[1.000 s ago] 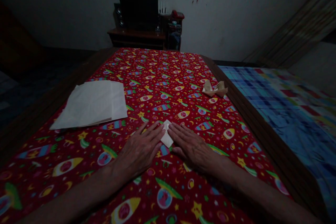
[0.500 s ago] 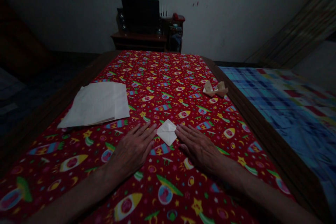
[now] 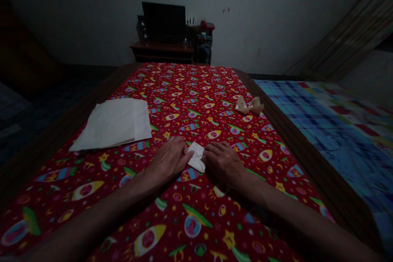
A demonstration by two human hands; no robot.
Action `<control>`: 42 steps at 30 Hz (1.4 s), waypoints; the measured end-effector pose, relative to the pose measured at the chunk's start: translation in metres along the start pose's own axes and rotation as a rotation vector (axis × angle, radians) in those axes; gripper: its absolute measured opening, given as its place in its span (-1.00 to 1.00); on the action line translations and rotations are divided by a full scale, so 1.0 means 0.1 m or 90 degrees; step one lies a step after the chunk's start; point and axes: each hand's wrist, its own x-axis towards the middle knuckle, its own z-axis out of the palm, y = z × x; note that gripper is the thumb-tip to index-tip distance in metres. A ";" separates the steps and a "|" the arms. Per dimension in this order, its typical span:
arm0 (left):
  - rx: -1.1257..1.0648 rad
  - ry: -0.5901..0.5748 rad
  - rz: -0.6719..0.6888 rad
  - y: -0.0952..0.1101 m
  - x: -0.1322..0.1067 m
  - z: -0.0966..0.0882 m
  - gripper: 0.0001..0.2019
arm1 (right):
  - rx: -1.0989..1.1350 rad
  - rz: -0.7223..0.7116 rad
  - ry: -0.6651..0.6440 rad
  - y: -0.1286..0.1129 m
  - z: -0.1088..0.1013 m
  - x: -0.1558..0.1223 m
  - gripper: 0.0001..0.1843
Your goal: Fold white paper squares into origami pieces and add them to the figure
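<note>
Folded white paper (image 3: 196, 156) lies flat on the printed cloth between the two hands, a small, pointed, angular packet with a crease across its upper part and crisp, thin edges. The left hand (image 3: 168, 159) sits just to its left, knuckles raised and fingers curled narrowly inward, their tips at the packet's left side. The right hand (image 3: 222, 164) mirrors it just to the right, also narrowly curled, with its fingers against the right side. Both hands touch the paper, but whether they are pinching it or only pressing it cannot be told from this view.

Beneath the hands, the red cotton-like cloth (image 3: 184, 110) is printed with rockets, stars and moons. It runs well ahead of the fingertips and out past both wrists. Left of the left hand, near its knuckles, lies a loose stack of white paper sheets (image 3: 112, 125), soft-looking and slightly uneven at the edges. Well ahead of the right hand, a crumpled tan paper piece (image 3: 250, 105) sits close to the dark wooden frame (image 3: 287, 145) that bounds the cloth. Beyond that frame, farther right of the hand, spreads a blue checked cloth (image 3: 325, 131), while a black monitor (image 3: 163, 16) stands on a wooden desk (image 3: 162, 47) far ahead of both hands
</note>
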 end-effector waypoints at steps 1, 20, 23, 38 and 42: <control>-0.032 -0.017 -0.035 0.01 0.02 -0.01 -0.76 | -0.005 0.010 0.002 0.00 0.01 0.02 -0.77; -0.296 0.157 -0.094 0.17 0.13 -0.15 -0.64 | 0.921 0.561 0.041 -0.09 -0.09 0.29 -0.56; -0.449 0.029 -0.134 0.13 0.14 -0.10 -0.60 | 0.990 0.564 0.017 -0.10 -0.04 0.28 -0.58; 0.002 0.004 0.114 0.02 -0.06 -0.05 -0.95 | 0.283 0.052 0.019 0.19 0.08 0.05 -0.88; -0.038 -0.057 0.160 0.02 -0.19 -0.07 -0.88 | 0.282 0.050 0.025 0.19 0.06 0.06 -0.88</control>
